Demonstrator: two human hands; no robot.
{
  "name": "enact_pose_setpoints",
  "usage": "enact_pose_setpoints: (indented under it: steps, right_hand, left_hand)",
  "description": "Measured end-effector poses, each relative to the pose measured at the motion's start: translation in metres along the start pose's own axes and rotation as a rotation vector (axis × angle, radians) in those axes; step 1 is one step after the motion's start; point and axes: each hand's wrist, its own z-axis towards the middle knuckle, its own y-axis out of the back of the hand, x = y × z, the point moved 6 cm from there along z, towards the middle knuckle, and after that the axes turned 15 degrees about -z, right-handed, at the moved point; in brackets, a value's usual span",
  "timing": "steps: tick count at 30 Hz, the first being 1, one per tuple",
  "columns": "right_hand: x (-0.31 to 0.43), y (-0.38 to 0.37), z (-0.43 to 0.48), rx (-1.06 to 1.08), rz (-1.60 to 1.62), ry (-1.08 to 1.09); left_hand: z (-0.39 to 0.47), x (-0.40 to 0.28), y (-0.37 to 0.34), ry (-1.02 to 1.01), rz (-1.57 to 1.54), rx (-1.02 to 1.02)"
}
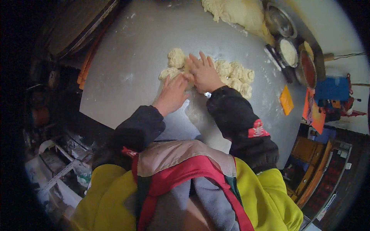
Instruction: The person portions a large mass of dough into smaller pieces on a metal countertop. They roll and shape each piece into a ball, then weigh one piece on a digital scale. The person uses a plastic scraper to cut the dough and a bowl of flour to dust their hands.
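Pale pieces of dough lie in a cluster on a smooth metal worktop (130,57). My left hand (174,91) rests with its fingers on a dough piece (169,73) at the cluster's near left; another dough piece (176,57) sits just beyond it. Fingers spread, my right hand (204,72) lies over dough between that pair and several more pieces (235,72) on the right. The fingertips of both hands nearly meet, and what dough is under them is partly hidden. Dark sleeve covers reach to both wrists.
A large dough mass (241,13) lies at the far right. Beside it stand a metal bowl (280,20), a bowl of flour (288,53) and a bowl with reddish contents (308,68). A dark-handled tool (274,59) and a yellow dough scraper (286,100) lie nearer.
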Motion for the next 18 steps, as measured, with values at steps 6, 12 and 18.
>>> enact_pose_setpoints:
  steps: [6,12,18]
  right_hand:
    - [-0.005,-0.034,-0.005,0.238,-0.178,0.032]
    - [-0.005,-0.018,-0.001,0.149,-0.122,0.068]
    - [-0.006,-0.013,0.010,0.247,0.050,0.115]
  left_hand:
    - [-0.006,-0.002,-0.008,-0.051,0.228,-0.038]
    - [-0.005,-0.004,-0.011,-0.021,0.162,0.037]
    - [-0.002,-0.005,-0.006,-0.081,-0.101,0.070]
